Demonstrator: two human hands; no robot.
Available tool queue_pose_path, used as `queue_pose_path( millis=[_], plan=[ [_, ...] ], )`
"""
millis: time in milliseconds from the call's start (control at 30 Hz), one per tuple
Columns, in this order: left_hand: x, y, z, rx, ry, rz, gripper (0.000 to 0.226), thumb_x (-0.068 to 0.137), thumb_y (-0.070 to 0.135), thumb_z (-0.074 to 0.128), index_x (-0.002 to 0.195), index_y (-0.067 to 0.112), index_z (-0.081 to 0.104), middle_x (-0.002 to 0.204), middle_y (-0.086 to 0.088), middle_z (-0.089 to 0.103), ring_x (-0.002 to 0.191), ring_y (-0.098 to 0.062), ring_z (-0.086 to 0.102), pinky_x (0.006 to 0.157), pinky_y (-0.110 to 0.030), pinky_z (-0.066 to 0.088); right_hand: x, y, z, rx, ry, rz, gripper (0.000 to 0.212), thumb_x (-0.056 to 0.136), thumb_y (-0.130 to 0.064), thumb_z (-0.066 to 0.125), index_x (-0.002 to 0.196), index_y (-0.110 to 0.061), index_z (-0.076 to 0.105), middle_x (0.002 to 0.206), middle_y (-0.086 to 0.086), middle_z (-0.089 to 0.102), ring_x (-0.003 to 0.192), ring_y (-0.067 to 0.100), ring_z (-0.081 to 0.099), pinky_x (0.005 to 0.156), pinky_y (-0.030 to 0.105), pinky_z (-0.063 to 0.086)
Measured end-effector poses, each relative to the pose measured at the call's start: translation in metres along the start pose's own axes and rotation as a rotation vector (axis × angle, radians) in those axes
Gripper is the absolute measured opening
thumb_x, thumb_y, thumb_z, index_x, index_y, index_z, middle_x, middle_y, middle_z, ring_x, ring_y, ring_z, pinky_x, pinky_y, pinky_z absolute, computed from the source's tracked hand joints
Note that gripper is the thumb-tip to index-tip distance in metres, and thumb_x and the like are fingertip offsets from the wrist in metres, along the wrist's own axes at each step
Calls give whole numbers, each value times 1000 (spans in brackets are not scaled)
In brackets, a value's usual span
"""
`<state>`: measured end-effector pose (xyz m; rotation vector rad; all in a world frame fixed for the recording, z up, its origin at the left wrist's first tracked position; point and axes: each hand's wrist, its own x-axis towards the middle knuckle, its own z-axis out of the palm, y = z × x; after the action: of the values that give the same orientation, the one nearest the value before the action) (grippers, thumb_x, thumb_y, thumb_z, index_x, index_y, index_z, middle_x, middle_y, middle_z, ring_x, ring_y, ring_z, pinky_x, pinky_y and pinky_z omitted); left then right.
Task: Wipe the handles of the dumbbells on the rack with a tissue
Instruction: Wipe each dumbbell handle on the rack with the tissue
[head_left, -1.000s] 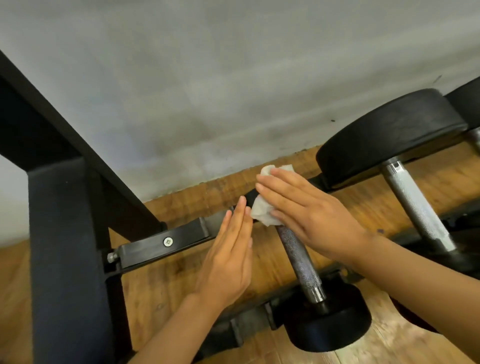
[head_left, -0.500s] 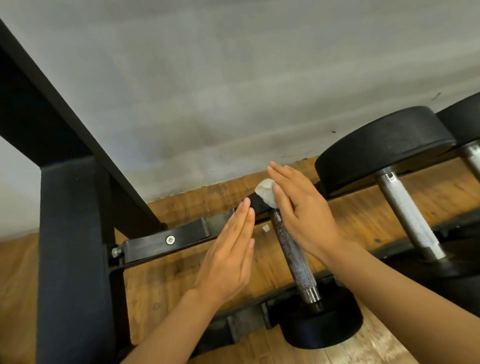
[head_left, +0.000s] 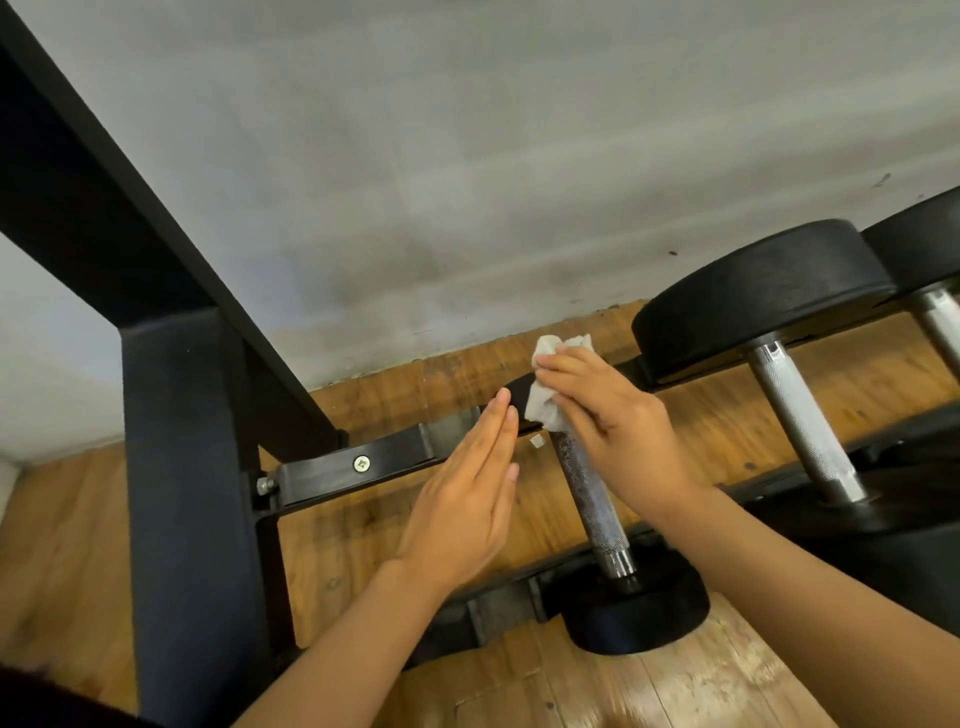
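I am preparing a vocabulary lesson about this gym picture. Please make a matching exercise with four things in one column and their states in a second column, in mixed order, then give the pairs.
Things:
1. crumpled white tissue
2. left hand
3. dark knurled metal handle
4. large black round dumbbell head

States:
A. flat, fingers straight, holds nothing
B. lies on the rack, to the right, untouched
C. pressed by the right hand on the handle's far end
D. bare along its near part

Pairs: 1-C, 2-A, 3-D, 4-B

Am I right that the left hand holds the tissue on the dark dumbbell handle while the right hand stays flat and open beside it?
Swap the hands. In the head view the right hand presses the tissue on the dark dumbbell handle; the left hand is flat and open beside it.
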<state>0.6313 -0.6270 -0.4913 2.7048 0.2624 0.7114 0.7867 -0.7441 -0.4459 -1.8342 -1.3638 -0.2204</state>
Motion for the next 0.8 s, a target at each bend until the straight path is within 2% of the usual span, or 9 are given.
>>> queue_pose_path(
  millis=[133,200,233,267,333,400,500,667,800],
  plan=[
    [11,15,-39,166,-160,-24,52,105,34,30,149,7,41,160,-4,28,143,-9,28,117,-30,20,-22,-3,-18,-98,-95,-29,37,80,10,69,114,-6,69,130,5,61,130,19,50,109,30,39],
    [18,25,-62,158,-288,-57,52,108,36,26,153,10,33,160,2,15,147,-6,14,118,-22,-2,-22,-12,-30,-116,-139,15,31,81,8,70,109,-6,71,118,9,67,118,22,57,98,38,48],
    [18,28,-71,149,-356,-77,54,109,39,22,155,11,29,161,3,11,148,-5,10,115,-17,-9,-19,-21,-37,-131,-149,48,24,84,2,66,107,-6,71,112,10,68,110,23,59,90,40,52],
    [19,32,-82,155,-405,-89,58,108,43,17,154,11,31,162,2,17,150,-8,14,115,-17,-8,-16,-31,-46,-156,-159,74,19,88,-5,61,105,-7,71,107,9,67,103,24,60,82,41,54],
    [20,45,-112,186,-451,-100,69,101,46,12,143,8,53,151,-6,47,141,-14,43,118,-26,8,-9,-55,-64,-227,-203,94,24,92,-17,49,103,-8,69,99,7,65,89,25,60,70,41,54],
    [20,59,-142,259,-422,-62,59,99,39,26,117,9,74,123,-6,70,115,-17,66,110,-36,32,-1,-81,-87,-294,-259,77,25,92,-21,47,102,-11,68,94,4,62,79,24,57,64,39,49],
    [24,86,-195,308,-389,-69,48,96,34,36,99,13,79,103,-2,76,97,-16,73,94,-38,53,13,-123,-127,-352,-316,22,26,91,-25,45,94,-12,68,84,2,57,70,22,53,58,34,42],
    [29,149,-284,265,-342,-105,44,100,34,35,95,13,74,95,-2,73,88,-21,70,88,-37,56,36,-190,-193,-378,-350,-104,26,91,-30,46,79,-17,65,80,0,56,73,20,48,66,31,29],
    [26,200,-341,257,-251,-140,39,99,32,41,93,13,74,95,-4,72,87,-22,68,85,-36,55,55,-234,-237,-353,-376,-191,28,93,-32,49,77,-18,66,78,-1,54,74,20,51,69,34,35]
  ],
)
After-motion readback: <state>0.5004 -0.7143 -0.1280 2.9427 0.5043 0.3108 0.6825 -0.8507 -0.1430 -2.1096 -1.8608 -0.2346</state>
